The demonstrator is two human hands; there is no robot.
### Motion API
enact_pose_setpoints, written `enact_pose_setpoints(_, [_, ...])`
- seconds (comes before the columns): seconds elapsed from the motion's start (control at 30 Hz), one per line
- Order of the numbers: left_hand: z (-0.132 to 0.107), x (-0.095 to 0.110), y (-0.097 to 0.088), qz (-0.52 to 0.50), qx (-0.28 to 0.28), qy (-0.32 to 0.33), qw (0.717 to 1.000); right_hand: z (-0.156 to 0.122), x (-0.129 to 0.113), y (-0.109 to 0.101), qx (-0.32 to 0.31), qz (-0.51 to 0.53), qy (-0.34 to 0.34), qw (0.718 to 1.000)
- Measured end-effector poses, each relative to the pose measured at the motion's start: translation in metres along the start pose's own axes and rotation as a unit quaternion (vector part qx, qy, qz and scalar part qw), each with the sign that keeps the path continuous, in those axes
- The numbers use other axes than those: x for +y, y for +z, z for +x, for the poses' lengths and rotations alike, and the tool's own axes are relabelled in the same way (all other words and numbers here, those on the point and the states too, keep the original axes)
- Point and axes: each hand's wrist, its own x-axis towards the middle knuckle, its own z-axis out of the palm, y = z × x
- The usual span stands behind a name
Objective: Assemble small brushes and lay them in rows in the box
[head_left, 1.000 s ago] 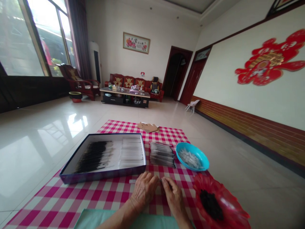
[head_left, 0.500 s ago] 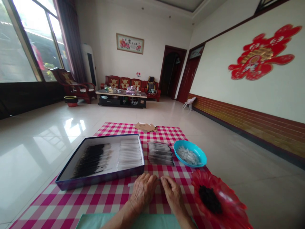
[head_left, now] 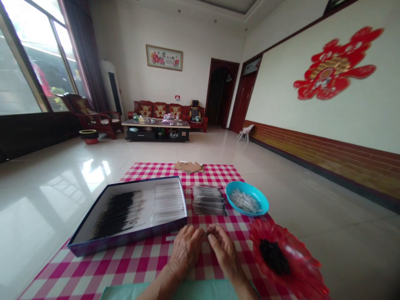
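Observation:
My left hand (head_left: pixel 186 246) is closed around a slim pen barrel (head_left: pixel 170 238), whose pale end sticks out to the left; the rest is hidden under the fingers. Against its front end my right hand (head_left: pixel 222 246) pinches with thumb and forefinger, a small dark bit showing between the fingertips. Both hands are low over the checked cloth. Beyond them lies a stack of pen barrels (head_left: pixel 208 201) with dark ends. To the left, a shallow box (head_left: pixel 125 235) holds black-tipped pens (head_left: pixel 117 210) and a row of whitish barrels (head_left: pixel 168 201).
A blue bowl (head_left: pixel 266 205) of clear small caps (head_left: pixel 243 201) stands right of the stack. Nearer, a red flower-shaped dish (head_left: pixel 303 266) holds small black parts (head_left: pixel 275 256). Cardboard pieces (head_left: pixel 190 167) lie at the far edge; green cloth (head_left: pixel 125 291) at the near edge.
My right fingers have shifted slightly and curl more at the barrel's tip. The left hand keeps its grip. The whole view has turned a little.

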Motion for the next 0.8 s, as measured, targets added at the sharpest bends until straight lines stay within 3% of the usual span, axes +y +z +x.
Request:
enact_pose_setpoints(0.17, [-0.0019, 0.0001, 0.0014, 0.005, -0.012, 0.008, 1.000, 0.0013, 0.0024, 0.0008, 0.021, -0.085, -0.035, 0.996])
enact_pose_setpoints(0.3, [-0.0007, -0.0001, 0.0017, 0.018, -0.010, 0.011, 1.000, 0.0000, 0.0038, 0.0000, 0.012, -0.063, -0.049, 0.997])
enact_pose_setpoints(0.5, [0.0010, -0.0001, 0.0012, 0.009, -0.009, 0.008, 1.000, -0.0008, 0.0033, 0.0017, 0.008, 0.005, -0.005, 1.000])
enact_pose_setpoints(0.63, [-0.0002, 0.0002, 0.0018, 0.018, -0.006, 0.010, 1.000, 0.0019, 0.0006, 0.0027, 0.030, -0.057, -0.002, 0.998])
enact_pose_setpoints(0.8, [0.0007, 0.0011, 0.0001, 0.017, -0.015, 0.005, 1.000, 0.0020, 0.0028, 0.0011, 0.023, -0.087, -0.047, 0.995])
